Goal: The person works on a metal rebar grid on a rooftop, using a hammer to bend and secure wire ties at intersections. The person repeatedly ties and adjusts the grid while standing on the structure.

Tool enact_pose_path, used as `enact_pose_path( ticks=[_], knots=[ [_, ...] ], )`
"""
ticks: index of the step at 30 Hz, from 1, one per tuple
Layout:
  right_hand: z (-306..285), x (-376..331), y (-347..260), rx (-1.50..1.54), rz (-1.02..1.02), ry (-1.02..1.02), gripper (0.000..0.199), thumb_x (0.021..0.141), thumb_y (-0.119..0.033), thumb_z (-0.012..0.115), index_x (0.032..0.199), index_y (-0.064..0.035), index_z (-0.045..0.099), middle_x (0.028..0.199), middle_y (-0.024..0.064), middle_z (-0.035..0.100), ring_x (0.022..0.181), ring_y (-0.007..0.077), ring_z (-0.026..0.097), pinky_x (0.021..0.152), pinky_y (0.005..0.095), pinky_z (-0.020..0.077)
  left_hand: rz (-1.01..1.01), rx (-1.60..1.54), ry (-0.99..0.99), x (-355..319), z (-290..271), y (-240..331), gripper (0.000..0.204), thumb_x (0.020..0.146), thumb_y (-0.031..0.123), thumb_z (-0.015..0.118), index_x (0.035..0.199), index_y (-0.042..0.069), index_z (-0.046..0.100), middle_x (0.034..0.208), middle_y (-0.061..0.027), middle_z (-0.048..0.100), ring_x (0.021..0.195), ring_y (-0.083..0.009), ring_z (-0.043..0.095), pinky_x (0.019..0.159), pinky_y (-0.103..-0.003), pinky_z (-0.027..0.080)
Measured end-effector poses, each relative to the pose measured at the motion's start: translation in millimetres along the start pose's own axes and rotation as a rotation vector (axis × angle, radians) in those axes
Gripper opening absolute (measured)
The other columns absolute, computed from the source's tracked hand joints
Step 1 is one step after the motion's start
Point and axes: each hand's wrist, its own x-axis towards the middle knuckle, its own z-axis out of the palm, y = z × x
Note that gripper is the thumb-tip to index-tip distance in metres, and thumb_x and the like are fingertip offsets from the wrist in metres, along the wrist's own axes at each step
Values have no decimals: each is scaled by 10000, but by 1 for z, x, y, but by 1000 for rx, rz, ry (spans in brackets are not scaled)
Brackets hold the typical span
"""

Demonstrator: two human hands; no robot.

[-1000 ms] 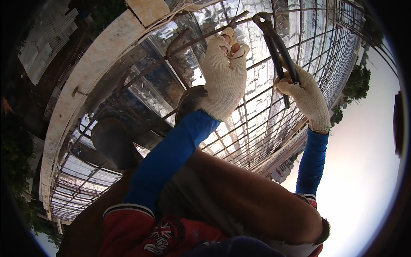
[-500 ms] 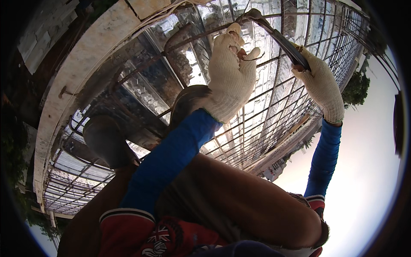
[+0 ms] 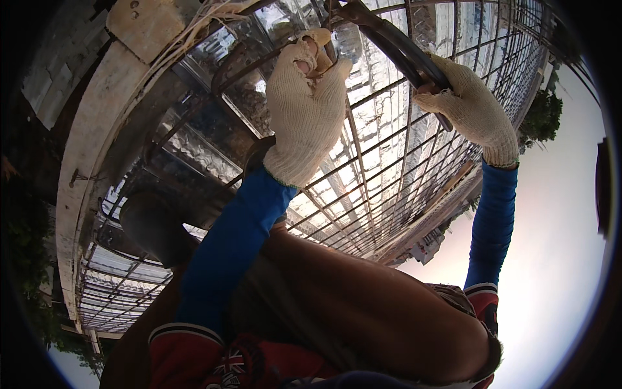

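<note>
My right hand (image 3: 473,107), in a cream knitted glove, is closed around the long dark handles of a pair of pincers (image 3: 396,47). The two handles stand slightly apart, and the head of the pincers lies at the top edge over the bars. To its left my left hand (image 3: 304,120), gloved alike with bare fingertips showing, is pinched just below the pincers' head. A thin wire seems to be between its fingers, though the fingers hide most of it. Beneath both hands spreads a mesh of steel reinforcing bars (image 3: 358,154) over shiny corrugated metal sheeting.
A pale formwork edge (image 3: 87,139) curves along the left side, with a nail or wire end (image 3: 79,177) sticking up. My dark boot (image 3: 152,223) rests among the bars. Bent bar ends (image 3: 220,81) rise near my left hand. Trees (image 3: 543,120) stand beyond the far edge.
Both hands and the pincers' head have shifted left in view. The pincers' handles have spread apart. My left fingers have turned more upright, and the wire end beside them shows less.
</note>
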Motion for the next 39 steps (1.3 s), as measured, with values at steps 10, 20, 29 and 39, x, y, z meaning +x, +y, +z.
enact_pose_path(
  ticks=[10, 20, 29, 39],
  knots=[
    [3, -21, -3, -257, 45, 104, 203, 1011, -172, 673, 1140, -15, 658, 722, 16, 556, 545, 95, 449, 512, 267, 391, -45, -132, 27, 3, -5, -3, 267, 899, 201, 743, 709, 97, 587, 585, 37, 490, 491, -44, 427, 528, -260, 399],
    [-11, -21, 26, -1262, -270, 598, 454, 892, -186, 787, 1321, -118, 656, 1150, 57, 713, 935, 204, 714, 804, 347, 630, -63, -2, -72, 4, -15, -19, 334, 971, 147, 743, 1220, -58, 658, 899, -124, 722, 698, -116, 725, 566, -206, 600],
    [-1, -20, 12, -1232, -146, 634, 691, 909, -90, 751, 1523, -286, 501, 1334, 1, 677, 883, 185, 765, 682, 281, 668, -181, -364, 89, 0, -4, -19, 221, 971, 210, 752, 1056, 7, 725, 788, -43, 713, 640, -116, 702, 574, -220, 600],
    [-6, -22, 34, -1514, -23, 685, 617, 994, -206, 689, 1560, -255, 449, 1426, 95, 609, 1042, 249, 755, 730, 269, 698, -47, -143, 26, 1, -5, -5, 215, 913, 205, 770, 1013, 31, 691, 717, 24, 608, 589, -24, 525, 539, -210, 422]
  ],
)
